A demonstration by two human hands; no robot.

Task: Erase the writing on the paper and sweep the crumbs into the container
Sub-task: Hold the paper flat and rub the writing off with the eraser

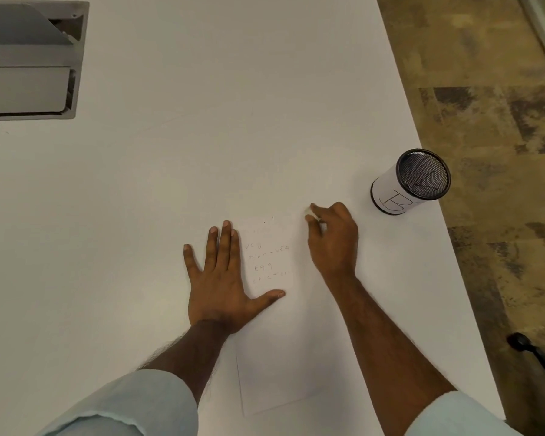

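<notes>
A white sheet of paper (274, 357) lies on the white table (202, 136), with several lines of faint pencil writing (268, 259) on its upper half. My left hand (221, 278) presses flat on the paper's left edge, fingers spread. My right hand (332, 240) hovers at the paper's upper right corner, its fingertips pinched on a small pale eraser (309, 211). A black mesh cup container (411, 182) wrapped in white paper marked "B" stands to the right, near the table edge. No crumbs are visible.
A grey recessed cable hatch (29, 58) sits in the table at the far left. The table's right edge runs diagonally beside brown patterned floor (491, 105). A black chair part (535, 357) shows at the lower right.
</notes>
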